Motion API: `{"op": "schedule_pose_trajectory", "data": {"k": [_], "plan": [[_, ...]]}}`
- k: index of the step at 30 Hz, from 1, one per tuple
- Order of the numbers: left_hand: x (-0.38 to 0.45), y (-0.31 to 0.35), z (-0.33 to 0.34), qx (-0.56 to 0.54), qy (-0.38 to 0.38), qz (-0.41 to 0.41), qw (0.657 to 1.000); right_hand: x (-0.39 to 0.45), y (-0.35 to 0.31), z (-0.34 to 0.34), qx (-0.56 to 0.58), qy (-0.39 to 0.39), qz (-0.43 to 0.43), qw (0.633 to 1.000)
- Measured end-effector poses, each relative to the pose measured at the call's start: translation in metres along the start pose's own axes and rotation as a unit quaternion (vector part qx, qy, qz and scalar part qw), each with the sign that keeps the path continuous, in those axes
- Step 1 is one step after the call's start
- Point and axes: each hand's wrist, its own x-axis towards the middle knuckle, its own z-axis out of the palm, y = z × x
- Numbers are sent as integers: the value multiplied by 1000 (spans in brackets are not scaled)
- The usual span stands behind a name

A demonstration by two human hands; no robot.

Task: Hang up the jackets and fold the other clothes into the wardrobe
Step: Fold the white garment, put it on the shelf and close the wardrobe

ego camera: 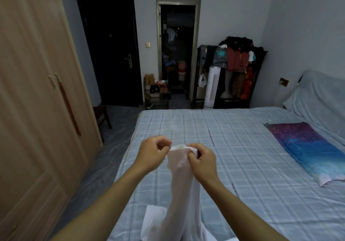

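From the head view, both hands are raised over a bed with a pale blue checked sheet, and between them hangs a white garment. The right hand has its fingers curled round the garment's top edge, pinching the bunched cloth. The left hand sits just beside that same edge with its fingers curled in at the cloth; whether they actually grip it I cannot tell. From the hands the garment drops as a narrow column toward the bottom of the frame, where its lower part spreads out and lies on the sheet. A purple and blue pillow lies well apart on the right side of the bed. The wardrobe stands at the left with its doors closed. Against the far wall a rack is piled with dark and red clothes, with a white fan just in front of it
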Motion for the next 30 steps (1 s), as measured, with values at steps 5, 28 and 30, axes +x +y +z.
{"op": "schedule_pose_trajectory", "data": {"k": [5,28,30], "plan": [[19,-32,-19,110,-99,21,989,11,-4,-8,28,-26,-21,999],[43,-13,-44,115,-22,249,961,42,-3,-60,14,10,-60,998],[44,1,-48,113,-4,257,960,42,2,-60,-7,9,-46,999]]}}
